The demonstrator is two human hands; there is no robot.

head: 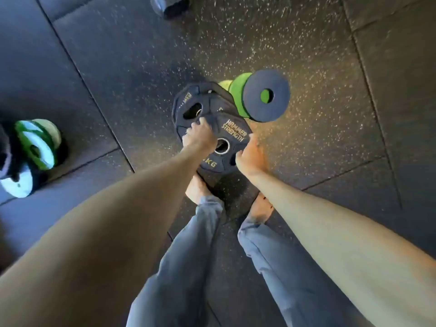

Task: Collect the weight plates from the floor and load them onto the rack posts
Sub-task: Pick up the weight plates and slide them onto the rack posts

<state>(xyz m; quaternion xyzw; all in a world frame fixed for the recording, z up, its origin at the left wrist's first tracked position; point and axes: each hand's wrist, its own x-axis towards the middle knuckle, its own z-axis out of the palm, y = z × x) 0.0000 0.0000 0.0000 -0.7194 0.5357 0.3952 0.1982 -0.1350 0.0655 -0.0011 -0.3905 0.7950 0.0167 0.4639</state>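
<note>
A black Hammer Strength weight plate point(232, 134) with gold lettering and a steel-ringed centre hole lies on top of another black plate point(188, 100) on the speckled rubber floor. My left hand point(199, 136) grips the top plate's left grip slot. My right hand point(249, 156) holds its right edge. Just behind them a dark round plate point(266, 101) and green plates point(239, 92) sit stacked at an angle.
A green and white group of plates point(35, 145) rests at the left edge next to dark gear. A dark object point(168, 5) sits at the top. My bare feet point(198, 188) stand just below the black plates, legs in grey trousers.
</note>
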